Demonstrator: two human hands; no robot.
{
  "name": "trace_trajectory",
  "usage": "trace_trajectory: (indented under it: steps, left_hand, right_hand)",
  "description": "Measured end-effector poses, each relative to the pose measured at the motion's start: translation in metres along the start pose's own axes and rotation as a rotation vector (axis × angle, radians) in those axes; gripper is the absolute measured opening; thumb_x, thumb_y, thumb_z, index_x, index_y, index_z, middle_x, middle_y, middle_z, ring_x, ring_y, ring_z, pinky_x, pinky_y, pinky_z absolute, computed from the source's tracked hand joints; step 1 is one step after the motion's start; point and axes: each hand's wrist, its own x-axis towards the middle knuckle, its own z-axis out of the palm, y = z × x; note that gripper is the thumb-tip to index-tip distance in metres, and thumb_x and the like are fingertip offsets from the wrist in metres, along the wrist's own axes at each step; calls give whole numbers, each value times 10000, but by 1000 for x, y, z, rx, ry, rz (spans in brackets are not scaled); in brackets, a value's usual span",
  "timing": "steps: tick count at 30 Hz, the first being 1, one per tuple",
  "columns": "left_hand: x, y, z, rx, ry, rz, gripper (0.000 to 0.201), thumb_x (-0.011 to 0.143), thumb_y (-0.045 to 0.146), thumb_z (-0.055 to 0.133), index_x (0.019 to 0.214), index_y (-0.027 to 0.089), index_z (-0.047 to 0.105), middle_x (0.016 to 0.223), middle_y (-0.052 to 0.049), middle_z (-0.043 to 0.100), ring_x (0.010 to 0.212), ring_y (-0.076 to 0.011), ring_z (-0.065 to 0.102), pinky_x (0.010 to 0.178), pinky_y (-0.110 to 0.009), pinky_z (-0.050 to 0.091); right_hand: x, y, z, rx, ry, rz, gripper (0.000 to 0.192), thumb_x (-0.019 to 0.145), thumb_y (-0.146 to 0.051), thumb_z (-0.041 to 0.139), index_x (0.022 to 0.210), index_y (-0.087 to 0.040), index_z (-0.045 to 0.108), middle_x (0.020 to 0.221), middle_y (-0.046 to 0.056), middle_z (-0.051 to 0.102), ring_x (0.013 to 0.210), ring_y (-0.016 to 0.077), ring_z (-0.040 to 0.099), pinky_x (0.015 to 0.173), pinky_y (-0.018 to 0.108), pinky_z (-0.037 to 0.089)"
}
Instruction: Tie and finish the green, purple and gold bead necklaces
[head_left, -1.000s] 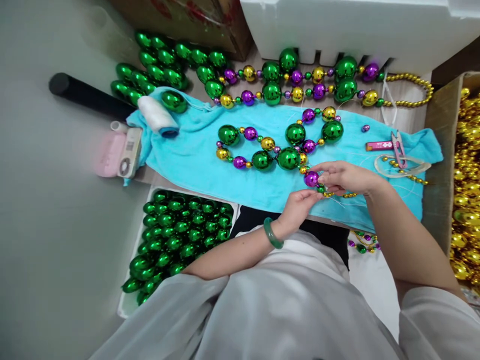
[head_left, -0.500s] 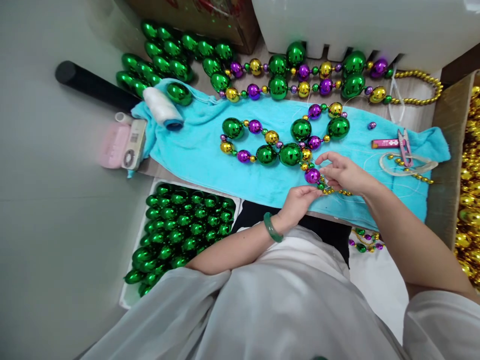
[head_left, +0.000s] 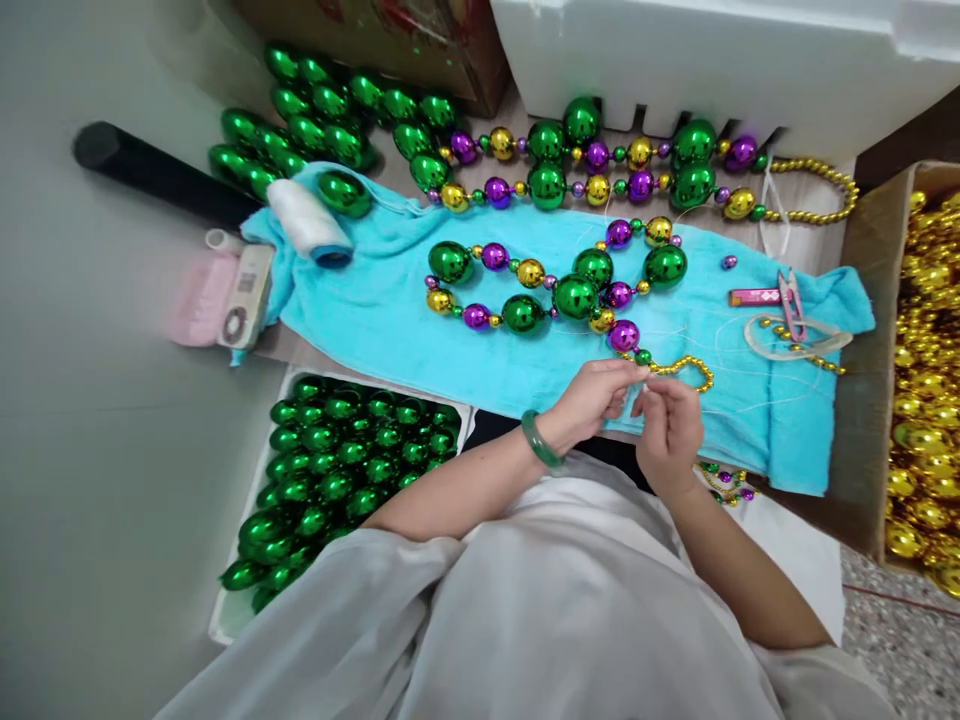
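My left hand (head_left: 592, 400) and right hand (head_left: 667, 430) meet fingertip to fingertip at the near edge of the turquoise towel (head_left: 390, 320). Both are pinched shut on something too thin to make out; I judge it to be the clear thread (head_left: 750, 345) that trails off toward 3 o'clock, though I cannot tell for sure. Holding it this close to my body keeps the fine line taut and in plain sight.

The bead strand (head_left: 555, 290) I work on lies looped on the towel at 12 o'clock from my hands. Its tail of small gold beads (head_left: 686, 368) curls just beyond my fingertips, touching or nearly touching them. The soft cloth probably stops the round beads from rolling.

At 9 o'clock, a white tray (head_left: 225, 625) packed with loose green beads (head_left: 345, 450) sits within easy reach of my left arm. A thread spool (head_left: 307, 225) lies on the towel's far left corner. At 2 o'clock, thread snips (head_left: 791, 290) rest on the cloth beside a small red stick (head_left: 754, 297). A finished strand (head_left: 600, 170) lies beyond the towel at 12 o'clock, and a carton of gold beads (head_left: 926, 380) stands at 3 o'clock.
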Motion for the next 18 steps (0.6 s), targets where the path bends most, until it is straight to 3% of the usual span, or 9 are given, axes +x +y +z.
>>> trace_trajectory:
  steps: [4, 6, 9, 12, 13, 14, 18]
  left_hand:
    - [1, 1, -3, 109, -119, -17, 378, 648, 438, 777, 623, 152, 529, 453, 65, 403, 390, -15, 223, 431, -237, 69]
    - [4, -2, -6, 172, -98, 17, 377, 665, 455, 759, 605, 149, 547, 457, 43, 451, 391, -20, 226, 436, -247, 72]
    - [7, -3, -12, 235, 13, 124, 303, 675, 414, 753, 628, 143, 626, 449, 54, 436, 414, -34, 243, 444, -243, 145]
    - [8, -1, -18, 305, 64, 225, 228, 677, 356, 751, 660, 137, 692, 514, 34, 523, 498, -62, 376, 508, -230, 286]
    - [7, -1, -19, 343, 57, 251, 218, 678, 347, 749, 657, 136, 702, 549, 22, 564, 539, -76, 425, 544, -231, 327]
    - [7, 0, -21, 385, 45, 275, 215, 677, 346, 749, 653, 136, 709, 583, 12, 597, 580, -90, 465, 581, -235, 360]
    - [5, 2, -24, 537, 2, 368, 256, 681, 392, 750, 664, 137, 727, 664, -2, 660, 675, -128, 544, 694, -256, 421]
  right_hand:
    - [-12, 14, 14, 214, 146, 134, 76, 937, -335, 411, 972, -273, 439, 707, -11, 488, 626, 174, 565, 639, 353, 495]
    - [-10, 13, 15, 284, 155, 205, 85, 936, -349, 412, 956, -272, 442, 639, -34, 434, 591, 169, 553, 591, 332, 489]
    - [-3, 6, -1, 276, 183, 218, 94, 908, -351, 483, 930, -260, 486, 667, -19, 510, 557, 148, 537, 555, 308, 470]
    - [24, -1, -28, 79, 337, 109, 99, 853, -320, 576, 899, -234, 558, 854, 45, 615, 629, 142, 561, 571, 297, 465]
    - [39, -2, -36, -12, 320, 92, 103, 831, -308, 599, 891, -224, 591, 884, 58, 624, 678, 153, 579, 582, 294, 468]
    - [55, -2, -43, -60, 205, 105, 104, 804, -296, 620, 870, -215, 620, 875, 62, 638, 685, 157, 581, 558, 283, 457]
    - [118, 5, -47, 112, -664, 468, 163, 659, -242, 707, 793, -157, 669, 678, 39, 648, 531, 123, 549, 379, 208, 325]
